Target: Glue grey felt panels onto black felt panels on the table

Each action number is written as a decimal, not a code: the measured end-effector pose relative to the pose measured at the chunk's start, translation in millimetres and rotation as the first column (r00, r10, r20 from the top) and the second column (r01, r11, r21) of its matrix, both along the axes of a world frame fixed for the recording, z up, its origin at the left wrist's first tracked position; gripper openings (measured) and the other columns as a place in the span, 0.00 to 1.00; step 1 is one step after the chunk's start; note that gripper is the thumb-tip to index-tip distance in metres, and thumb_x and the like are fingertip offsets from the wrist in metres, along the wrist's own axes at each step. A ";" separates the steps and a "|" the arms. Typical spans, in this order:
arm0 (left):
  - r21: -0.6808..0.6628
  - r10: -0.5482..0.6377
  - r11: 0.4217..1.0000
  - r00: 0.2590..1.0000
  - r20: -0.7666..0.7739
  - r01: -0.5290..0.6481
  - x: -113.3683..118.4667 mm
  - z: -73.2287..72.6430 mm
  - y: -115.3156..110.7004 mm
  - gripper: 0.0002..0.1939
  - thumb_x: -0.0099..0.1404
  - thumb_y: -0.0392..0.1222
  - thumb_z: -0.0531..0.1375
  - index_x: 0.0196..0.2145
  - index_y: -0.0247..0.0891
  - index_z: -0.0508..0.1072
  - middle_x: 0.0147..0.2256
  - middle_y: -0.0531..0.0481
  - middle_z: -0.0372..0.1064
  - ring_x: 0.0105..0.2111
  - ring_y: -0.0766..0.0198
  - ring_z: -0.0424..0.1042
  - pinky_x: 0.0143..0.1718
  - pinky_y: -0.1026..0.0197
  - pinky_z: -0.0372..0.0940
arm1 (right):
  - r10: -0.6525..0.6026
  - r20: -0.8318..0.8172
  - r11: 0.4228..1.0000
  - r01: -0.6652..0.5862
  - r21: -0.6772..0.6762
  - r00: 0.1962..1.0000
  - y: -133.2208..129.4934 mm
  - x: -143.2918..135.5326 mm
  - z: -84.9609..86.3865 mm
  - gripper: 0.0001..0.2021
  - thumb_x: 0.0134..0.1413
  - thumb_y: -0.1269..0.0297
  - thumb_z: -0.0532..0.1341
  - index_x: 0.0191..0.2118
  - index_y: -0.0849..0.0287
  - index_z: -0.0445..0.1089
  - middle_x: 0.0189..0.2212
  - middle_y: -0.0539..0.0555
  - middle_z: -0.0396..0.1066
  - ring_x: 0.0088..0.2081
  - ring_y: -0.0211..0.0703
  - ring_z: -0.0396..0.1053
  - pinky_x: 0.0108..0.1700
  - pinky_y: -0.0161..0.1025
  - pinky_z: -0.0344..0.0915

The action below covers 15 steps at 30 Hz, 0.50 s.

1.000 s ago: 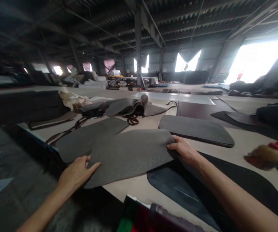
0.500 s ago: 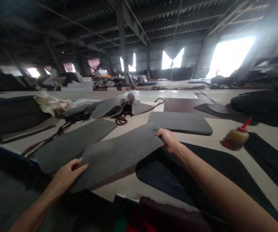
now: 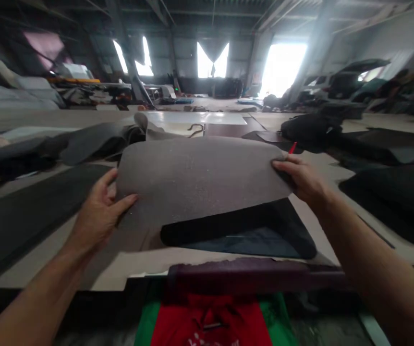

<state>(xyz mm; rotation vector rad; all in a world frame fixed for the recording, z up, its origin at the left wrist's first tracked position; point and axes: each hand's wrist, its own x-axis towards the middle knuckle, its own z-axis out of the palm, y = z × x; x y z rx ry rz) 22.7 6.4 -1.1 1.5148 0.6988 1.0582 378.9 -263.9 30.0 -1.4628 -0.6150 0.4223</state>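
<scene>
A flat grey sheet with rounded corners (image 3: 200,178) is held up in front of me, lightly speckled on its face. My left hand (image 3: 102,206) pinches its left edge, thumb on the near face. At the right edge, my right hand (image 3: 298,175) grips the sheet with the thumb on top. Below the sheet lies a dark piece with rounded corners (image 3: 264,235) on the table, partly covered from view. A red nozzle tip (image 3: 293,147) pokes up behind my right hand; the bottle under it is hidden.
The pale table (image 3: 120,269) has a ragged dark purple strip (image 3: 236,274) along its near edge. Dark grey pieces lie on the left (image 3: 41,206) and the right (image 3: 397,197). A curled grey sheet (image 3: 99,139) and a black bundle (image 3: 310,129) sit farther back.
Both hands have lifted the grey sheet and swung it rightward over the dark piece; it now faces me more squarely. My view has turned right and down.
</scene>
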 end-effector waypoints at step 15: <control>0.025 -0.059 0.996 0.859 -0.508 0.083 55.2 -51.5 -32.4 0.44 0.45 0.58 0.68 0.60 0.48 0.65 0.37 0.49 0.77 0.31 0.57 0.77 0.24 0.69 0.69 | -0.244 0.138 0.885 0.278 -0.373 0.960 -106.5 -17.1 -96.4 0.18 0.44 0.48 0.66 0.28 0.58 0.65 0.19 0.45 0.63 0.22 0.37 0.61 0.22 0.33 0.55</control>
